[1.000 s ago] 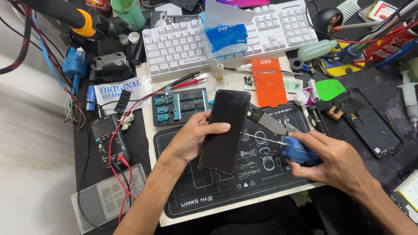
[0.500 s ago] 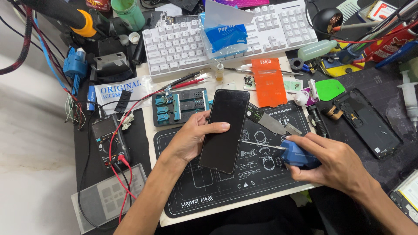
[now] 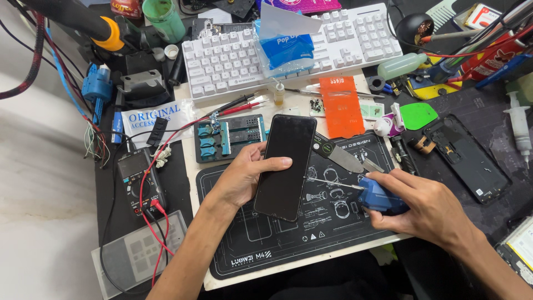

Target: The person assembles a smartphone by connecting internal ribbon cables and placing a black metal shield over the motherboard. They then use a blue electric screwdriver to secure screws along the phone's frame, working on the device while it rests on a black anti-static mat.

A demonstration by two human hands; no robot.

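Cluttered workbench (image 3: 191,166): mat (image 3: 311,244), keyboard (image 3: 222,61).

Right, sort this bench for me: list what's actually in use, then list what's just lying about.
In use:
left hand gripping the black phone
right hand holding the blue-handled tool, tip at the phone's edge
black work mat underneath

Lying about:
white keyboard
orange card
multimeter
green bottle
syringe

Counts on the repair bench

Two hands: left hand (image 3: 240,180), right hand (image 3: 425,208). One phone (image 3: 286,165), one blue screwdriver (image 3: 373,194), one black mat (image 3: 288,233), one white keyboard (image 3: 233,61), one orange card (image 3: 341,105), one green pick (image 3: 417,115), one syringe (image 3: 519,125), one multimeter (image 3: 140,180), one phone back shell (image 3: 466,157), one green cup (image 3: 164,19).
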